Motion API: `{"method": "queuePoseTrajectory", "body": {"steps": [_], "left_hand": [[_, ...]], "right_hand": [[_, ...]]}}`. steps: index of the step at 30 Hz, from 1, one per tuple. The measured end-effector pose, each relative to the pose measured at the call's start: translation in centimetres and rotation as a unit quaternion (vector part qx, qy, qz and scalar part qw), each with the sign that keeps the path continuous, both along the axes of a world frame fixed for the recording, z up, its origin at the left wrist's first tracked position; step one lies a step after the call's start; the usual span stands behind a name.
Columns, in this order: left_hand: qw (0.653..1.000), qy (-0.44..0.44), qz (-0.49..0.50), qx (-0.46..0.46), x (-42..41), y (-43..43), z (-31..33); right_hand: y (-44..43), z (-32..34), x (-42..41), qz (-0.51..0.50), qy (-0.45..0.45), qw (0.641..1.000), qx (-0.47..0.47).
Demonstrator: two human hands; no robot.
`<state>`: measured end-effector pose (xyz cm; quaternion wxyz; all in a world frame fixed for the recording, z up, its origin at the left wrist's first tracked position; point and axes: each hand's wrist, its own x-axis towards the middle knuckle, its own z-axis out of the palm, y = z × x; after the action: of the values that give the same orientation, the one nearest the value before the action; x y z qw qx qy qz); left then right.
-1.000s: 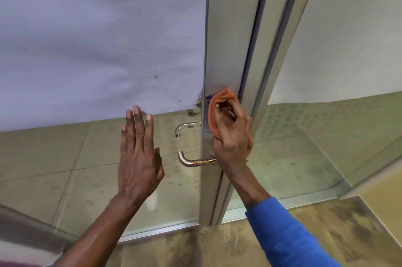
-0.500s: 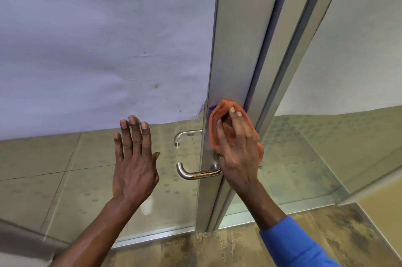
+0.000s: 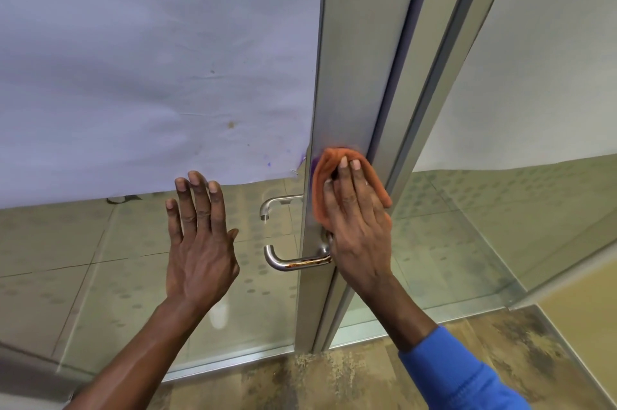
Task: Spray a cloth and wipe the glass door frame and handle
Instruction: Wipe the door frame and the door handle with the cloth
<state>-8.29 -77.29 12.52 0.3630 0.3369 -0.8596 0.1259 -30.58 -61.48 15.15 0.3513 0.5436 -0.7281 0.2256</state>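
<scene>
The orange cloth [image 3: 325, 175] lies flat against the aluminium door frame [image 3: 354, 75] at the centre of the frame, just above the lever handle [image 3: 290, 263]. The right hand [image 3: 359, 226] presses it there with fingers together and extended, palm over the lower part of the cloth; only the cloth's upper and side edges show. The left hand [image 3: 200, 242], left of centre, is spread flat on the glass panel [image 3: 100, 276], fingers apart, holding nothing.

Judged risks from this position:

- Cloth slip. It is held by flat pressure only, not pinched. A lift of the palm during a stroke could let it drop to the floor [image 3: 367, 376], which looks gritty near the threshold.
- Handle collision. The heel of the right hand is touching or just beside the handle base. A downward stroke could catch the lever and depress it.
- Door movement. Whether the door is latched cannot be told. Uneven push from either hand could swing it.
- Paper damage. The white sheet [image 3: 150, 58] covering the upper left has a torn lower corner just beside the cloth; a sideways stroke could snag it.
- Fingerprints. The bare left palm may mark the glass.
</scene>
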Motion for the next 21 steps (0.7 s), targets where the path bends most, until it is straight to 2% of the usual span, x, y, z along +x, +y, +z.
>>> {"method": "queuePoseTrajectory", "body": {"steps": [3, 8, 13, 16, 21], "left_hand": [[1.0, 0.001, 0.0, 0.004, -0.1, 0.0, 0.0], [1.0, -0.005, -0.003, 0.001, 0.1, -0.1, 0.0], [1.0, 0.001, 0.003, -0.005, -0.2, -0.1, -0.2], [1.0, 0.008, 0.009, -0.001, -0.3, -0.1, -0.3], [1.0, 0.002, 0.001, 0.001, -0.2, -0.2, -0.3]], "right_hand": [[-0.9, 0.3, 0.8, 0.03, 0.001, 1.0, 0.001], [1.3, -2.1, 0.7, 0.027, 0.052, 0.995, 0.086], [0.6, 0.4, -0.2, -0.032, 0.031, 0.999, 0.015], [-0.6, 1.3, 0.3, -0.024, 0.009, 1.0, -0.009], [1.3, -1.1, 0.7, 0.027, 0.073, 0.989, 0.125]]}}
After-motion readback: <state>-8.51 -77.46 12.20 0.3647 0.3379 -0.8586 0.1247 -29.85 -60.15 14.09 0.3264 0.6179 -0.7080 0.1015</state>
